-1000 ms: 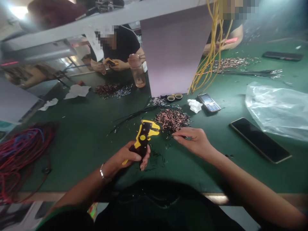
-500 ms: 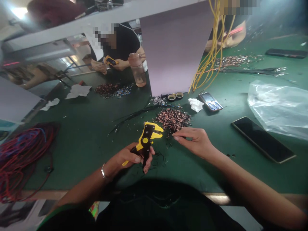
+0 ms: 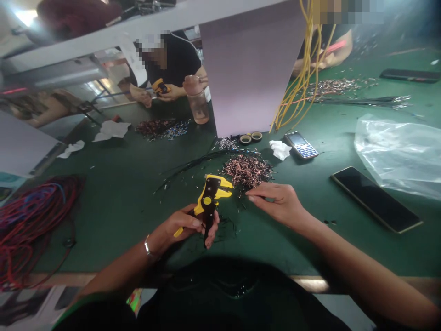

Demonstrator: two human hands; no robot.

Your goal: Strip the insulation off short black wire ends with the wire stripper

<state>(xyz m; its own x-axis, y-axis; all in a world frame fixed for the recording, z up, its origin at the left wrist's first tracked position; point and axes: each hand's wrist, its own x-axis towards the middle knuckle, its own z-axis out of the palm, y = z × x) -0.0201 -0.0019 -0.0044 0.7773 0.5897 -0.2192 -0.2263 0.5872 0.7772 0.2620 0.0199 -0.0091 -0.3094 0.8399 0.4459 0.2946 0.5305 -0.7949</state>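
My left hand (image 3: 193, 225) is wrapped round the handles of a yellow and black wire stripper (image 3: 208, 200), its jaws pointing right. Just right of those jaws, the thumb and fingertips of my right hand (image 3: 275, 200) are pinched together at the near edge of a pile of short wire pieces (image 3: 248, 170) with bare copper ends. What sits in that pinch is too small to make out. Black insulation scraps (image 3: 225, 227) lie on the green table below the stripper. Behind the stripper stretches a bundle of long black wires (image 3: 196, 161).
Red and blue cable coils (image 3: 37, 225) lie at left. To the right are a smartphone (image 3: 377, 200), a keypad phone (image 3: 301, 145), crumpled tissue (image 3: 280, 150) and a plastic bag (image 3: 399, 156). Tape rolls (image 3: 245, 139) sit by an upright panel (image 3: 251, 73). Co-workers sit across; one holds a similar tool (image 3: 161, 87).
My hands and the wire stripper have hardly moved. Across the table, the co-worker's yellow tool has turned slightly in their hand.
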